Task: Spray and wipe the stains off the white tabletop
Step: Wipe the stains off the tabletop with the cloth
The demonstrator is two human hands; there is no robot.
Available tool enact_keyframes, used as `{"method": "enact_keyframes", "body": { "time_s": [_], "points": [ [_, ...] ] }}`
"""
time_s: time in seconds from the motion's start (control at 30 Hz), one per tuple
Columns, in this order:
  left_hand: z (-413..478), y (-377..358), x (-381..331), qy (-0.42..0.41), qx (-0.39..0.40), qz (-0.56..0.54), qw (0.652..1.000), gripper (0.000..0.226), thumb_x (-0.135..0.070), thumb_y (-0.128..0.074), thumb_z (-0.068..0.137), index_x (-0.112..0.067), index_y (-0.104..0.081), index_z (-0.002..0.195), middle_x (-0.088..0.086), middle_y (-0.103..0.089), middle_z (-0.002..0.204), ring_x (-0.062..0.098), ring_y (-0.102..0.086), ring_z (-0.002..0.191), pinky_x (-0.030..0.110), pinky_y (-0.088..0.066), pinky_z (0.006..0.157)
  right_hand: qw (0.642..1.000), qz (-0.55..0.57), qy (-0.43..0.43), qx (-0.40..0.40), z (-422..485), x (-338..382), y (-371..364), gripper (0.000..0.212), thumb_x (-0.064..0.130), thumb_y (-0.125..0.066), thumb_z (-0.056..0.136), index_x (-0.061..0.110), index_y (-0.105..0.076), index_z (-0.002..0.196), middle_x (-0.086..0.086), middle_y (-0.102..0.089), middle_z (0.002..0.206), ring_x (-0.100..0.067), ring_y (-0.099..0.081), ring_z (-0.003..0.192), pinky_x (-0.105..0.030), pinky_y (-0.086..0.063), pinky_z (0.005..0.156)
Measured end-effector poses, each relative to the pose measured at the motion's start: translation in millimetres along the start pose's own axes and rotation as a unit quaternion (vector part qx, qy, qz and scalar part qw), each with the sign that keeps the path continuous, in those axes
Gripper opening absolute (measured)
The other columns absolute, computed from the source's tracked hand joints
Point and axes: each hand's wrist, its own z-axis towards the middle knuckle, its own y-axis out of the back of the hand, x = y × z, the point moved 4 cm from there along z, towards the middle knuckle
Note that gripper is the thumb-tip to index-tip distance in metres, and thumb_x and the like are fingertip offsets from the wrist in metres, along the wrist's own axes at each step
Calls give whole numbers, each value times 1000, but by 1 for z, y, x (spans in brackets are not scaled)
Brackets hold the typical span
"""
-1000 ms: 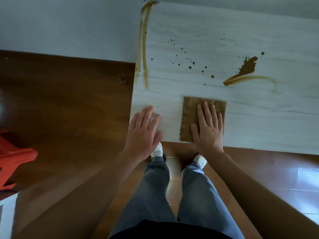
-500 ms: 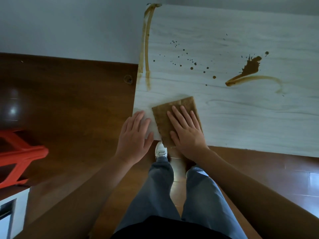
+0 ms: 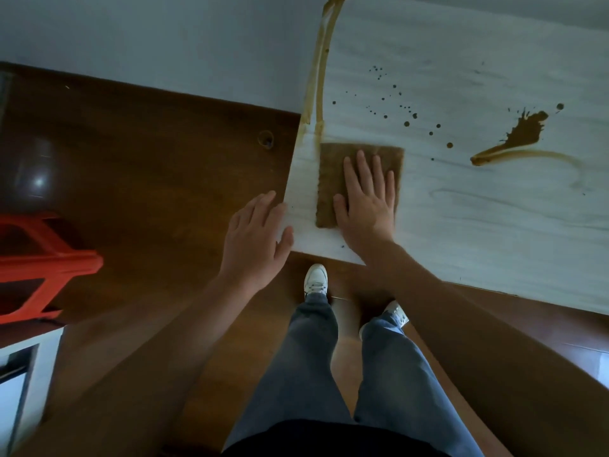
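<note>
The right hand (image 3: 367, 206) presses flat, fingers straight, on a brown cloth (image 3: 329, 183) lying near the white tabletop's (image 3: 461, 225) left corner. The left hand (image 3: 257, 239), fingers straight and holding nothing, rests at that corner's edge. Brown streaks (image 3: 319, 77) run along the tabletop's left edge beyond the cloth, with specks (image 3: 407, 123) and a splat (image 3: 524, 133) to the cloth's right.

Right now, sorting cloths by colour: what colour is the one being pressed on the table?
Brown cloth, head view.
</note>
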Motion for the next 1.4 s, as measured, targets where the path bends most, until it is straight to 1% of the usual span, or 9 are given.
{"method": "enact_keyframes", "body": {
  "time_s": [0.13,0.27,0.43,0.6,0.7,0.8,1.03,1.23,1.4],
  "points": [
    [1,2,7,6,-4,-1,1000,46,-38,-40,108,-12,-52,143,13,-47,156,30,-42,146,46,-36,116,999,3,51,3,-35,26,-15,65,43,-32,104,21,-13,162,-3,-7,170,-25,4,157,-49,3,127],
    [5,1,-6,-45,-14,-11,999,46,-35,-46,104,-8,-56,139,16,-52,151,32,-48,141,47,-42,112,998,7,69,-2,-84,1,-22,62,41,-35,105,21,-20,161,-1,-14,170,-22,-1,157,-46,-2,128],
    [19,-1,-47,-100,10,-16,995,50,-38,-39,104,-8,-55,141,17,-51,153,34,-47,142,48,-43,113,998,42,-43,-36,-120,-75,-6,63,40,-40,102,23,-23,161,2,-16,169,-18,-2,157,-45,-6,128],
    [40,-14,-100,-159,17,-24,987,52,-39,-39,104,-6,-56,141,18,-49,154,36,-47,142,50,-42,114,983,62,-160,-65,-130,-163,22,64,39,-40,102,24,-21,161,2,-13,170,-19,-2,157,-43,-3,128],
    [56,-23,-134,-173,20,-20,985,54,-40,-40,104,-7,-52,145,19,-45,157,37,-42,145,49,-37,117,970,67,-224,-70,-131,-211,37,64,40,-39,104,24,-17,161,1,-9,170,-19,0,157,-41,1,128],
    [70,-29,-163,-166,11,-26,986,55,-40,-41,104,-7,-51,146,19,-44,157,37,-41,147,50,-34,119,962,64,-255,-77,-131,-247,49,64,42,-37,104,24,-15,162,-1,-9,170,-21,0,157,-43,0,128],
    [90,-44,-185,-119,-2,-8,993,56,-41,-43,101,-9,-50,147,19,-41,160,38,-38,148,54,-31,120,967,65,-237,-66,-128,-253,51,65,38,-37,105,19,-13,162,-3,-4,171,-26,5,157,-45,5,127],
    [85,-61,-188,-87,-24,-19,996,58,-36,-43,100,-10,-45,151,15,-31,167,31,-22,158,52,-15,129,980,56,-180,-56,-129,-272,56,69,44,-40,104,20,-12,162,-1,-4,171,-22,6,157,-42,4,127],
    [87,-63,-187,-91,-68,-18,993,58,-35,-46,97,-9,-49,148,16,-37,164,32,-29,155,52,-20,128,983,53,-156,-79,-102,-295,62,67,46,-41,103,20,-18,161,0,-11,170,-22,0,157,-44,-1,128]
  ]
}}
